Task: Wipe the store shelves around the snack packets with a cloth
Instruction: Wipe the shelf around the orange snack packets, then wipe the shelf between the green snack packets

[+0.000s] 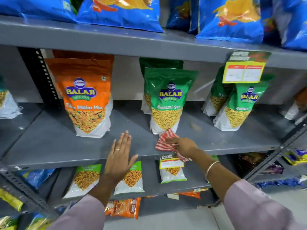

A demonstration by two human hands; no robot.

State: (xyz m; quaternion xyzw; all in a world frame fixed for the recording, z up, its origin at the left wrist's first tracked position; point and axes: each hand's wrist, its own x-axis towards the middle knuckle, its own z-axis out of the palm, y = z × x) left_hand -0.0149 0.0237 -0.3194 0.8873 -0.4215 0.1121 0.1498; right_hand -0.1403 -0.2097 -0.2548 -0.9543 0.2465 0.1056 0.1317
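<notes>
A grey metal shelf (54, 138) holds upright snack packets: an orange one (88, 100) at the left, a green one (167, 100) in the middle and another green one (240, 107) at the right. My right hand (184, 146) grips a red-and-white striped cloth (164, 141) pressed on the shelf just in front of the middle green packet. My left hand (120, 156) hovers open, fingers straight, over the shelf's front edge between the orange and green packets.
Blue packets (119, 12) line the shelf above. A yellow price tag (243, 70) hangs from that shelf's edge. Lower shelves hold small green-topped packets (84, 178) and orange packets (124, 208). A black slotted upright (43, 75) stands at the left.
</notes>
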